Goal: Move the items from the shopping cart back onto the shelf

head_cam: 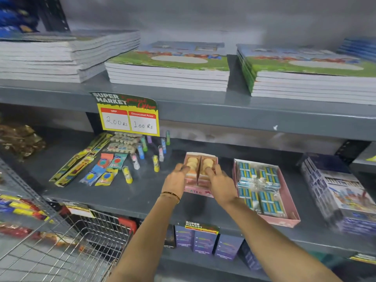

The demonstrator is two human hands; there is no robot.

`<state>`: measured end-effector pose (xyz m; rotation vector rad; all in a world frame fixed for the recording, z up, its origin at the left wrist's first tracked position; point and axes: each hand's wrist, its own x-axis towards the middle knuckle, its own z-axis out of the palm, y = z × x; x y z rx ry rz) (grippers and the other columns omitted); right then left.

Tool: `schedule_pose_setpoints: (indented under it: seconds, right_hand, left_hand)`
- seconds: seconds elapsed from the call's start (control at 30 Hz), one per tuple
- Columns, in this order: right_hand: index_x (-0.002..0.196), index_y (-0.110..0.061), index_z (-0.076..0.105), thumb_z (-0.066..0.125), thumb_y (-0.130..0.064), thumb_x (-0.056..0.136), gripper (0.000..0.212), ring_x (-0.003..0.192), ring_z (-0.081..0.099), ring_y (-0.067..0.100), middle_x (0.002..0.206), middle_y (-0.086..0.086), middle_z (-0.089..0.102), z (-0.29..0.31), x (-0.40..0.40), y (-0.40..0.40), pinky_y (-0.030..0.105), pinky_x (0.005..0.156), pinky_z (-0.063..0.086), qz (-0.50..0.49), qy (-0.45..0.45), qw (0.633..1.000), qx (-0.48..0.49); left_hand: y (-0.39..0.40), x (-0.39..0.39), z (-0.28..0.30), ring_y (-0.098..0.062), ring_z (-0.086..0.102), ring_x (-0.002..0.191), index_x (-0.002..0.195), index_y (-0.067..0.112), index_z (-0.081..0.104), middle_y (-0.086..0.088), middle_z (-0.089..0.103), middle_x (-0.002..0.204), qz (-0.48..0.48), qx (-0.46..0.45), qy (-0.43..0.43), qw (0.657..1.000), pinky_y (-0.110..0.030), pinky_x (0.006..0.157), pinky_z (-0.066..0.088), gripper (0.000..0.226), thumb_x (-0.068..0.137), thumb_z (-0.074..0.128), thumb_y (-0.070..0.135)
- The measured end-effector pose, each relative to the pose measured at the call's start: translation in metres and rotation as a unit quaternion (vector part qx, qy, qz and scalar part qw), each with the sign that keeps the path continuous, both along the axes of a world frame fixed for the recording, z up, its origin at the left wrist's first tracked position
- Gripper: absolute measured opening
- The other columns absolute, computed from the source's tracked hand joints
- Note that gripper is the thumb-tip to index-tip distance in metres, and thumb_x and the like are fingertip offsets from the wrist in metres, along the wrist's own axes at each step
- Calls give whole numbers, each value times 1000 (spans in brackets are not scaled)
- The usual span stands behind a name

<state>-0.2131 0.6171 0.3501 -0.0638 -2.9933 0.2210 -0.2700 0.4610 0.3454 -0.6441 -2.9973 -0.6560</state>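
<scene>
Grey metal shelf (130, 192), middle tier. Left hand (176, 178) and right hand (220, 183) grip opposite sides of a pink eraser box (200, 169) resting on the shelf surface. Just right of it: a second pink box (284, 212) of blue packets. To the left: loose glue sticks (156, 162). Lower left: wire shopping cart (67, 247).

A supermarket stationery aisle: price tag (127, 117), stacked notebooks (168, 66), wire cart (67, 247).
</scene>
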Motion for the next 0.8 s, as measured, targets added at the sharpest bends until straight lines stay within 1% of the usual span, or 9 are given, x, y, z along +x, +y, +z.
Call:
schedule_pose_setpoints:
  seconds: [0.1, 0.2, 0.37, 0.53, 0.6, 0.67, 0.73, 0.8]
  right_hand:
    - [129, -14, 45, 60, -2, 84, 49, 107, 58, 33, 130, 14, 46, 2, -6, -1, 42, 81, 55, 3, -4, 1000, 10]
    - [129, -14, 45, 59, -6, 86, 46, 109, 58, 32, 132, 13, 46, 5, -10, 1, 40, 83, 54, 6, -8, 1000, 17]
    - [128, -14, 45, 57, -8, 86, 44, 108, 57, 34, 131, 13, 47, 7, -13, 0, 41, 76, 54, 11, -10, 999, 31]
    - [127, -13, 44, 56, -8, 85, 44, 104, 59, 32, 130, 12, 46, 8, -14, -2, 40, 73, 54, 7, -19, 998, 65]
    - [129, -11, 43, 58, -10, 86, 46, 104, 59, 33, 131, 14, 46, 9, -12, -2, 41, 73, 54, 6, -13, 998, 59]
    - [130, -11, 41, 61, -12, 85, 49, 107, 57, 32, 132, 14, 45, 13, -6, -5, 41, 75, 54, 3, -22, 998, 56]
    - [130, -10, 41, 61, -12, 85, 49, 110, 55, 32, 133, 14, 45, 19, 1, -7, 41, 75, 55, 7, -4, 998, 61]
    - [128, -10, 43, 60, -12, 87, 45, 110, 55, 31, 131, 14, 47, 29, 7, -12, 40, 74, 55, -8, 18, 997, 75]
  left_hand:
    - [2, -3, 1, -36, 60, 103, 131, 16, 45, -10, 43, 134, -13, -44, 10, 999, -41, 88, 51, 45, 88, 45, 2]
    - [6, -7, 1, -35, 60, 103, 131, 16, 43, -10, 43, 134, -19, -77, 26, 997, -42, 85, 52, 45, 89, 45, 1]
    - [6, -13, 1, -35, 61, 99, 129, 17, 46, -9, 47, 130, -26, -87, 45, 995, -39, 76, 52, 45, 88, 45, -1]
    - [7, -12, 3, -35, 61, 98, 131, 16, 43, -9, 48, 129, -22, -99, 49, 994, -41, 75, 52, 46, 88, 46, -1]
    - [9, -9, 2, -32, 59, 105, 135, 16, 37, -8, 46, 134, -23, -102, 55, 993, -41, 80, 52, 49, 89, 49, 4]
    - [7, -4, 5, -28, 50, 122, 140, 15, 30, -8, 41, 142, -26, -96, 58, 993, -38, 93, 50, 55, 90, 52, 9]
    - [6, 3, 11, -26, 36, 136, 143, 13, 27, -9, 36, 148, -37, -71, 95, 992, -35, 109, 39, 61, 90, 56, 14]
    - [6, 13, 27, -25, 30, 140, 143, 11, 26, -9, 34, 150, -42, -74, 118, 989, -33, 115, 29, 64, 89, 59, 20]
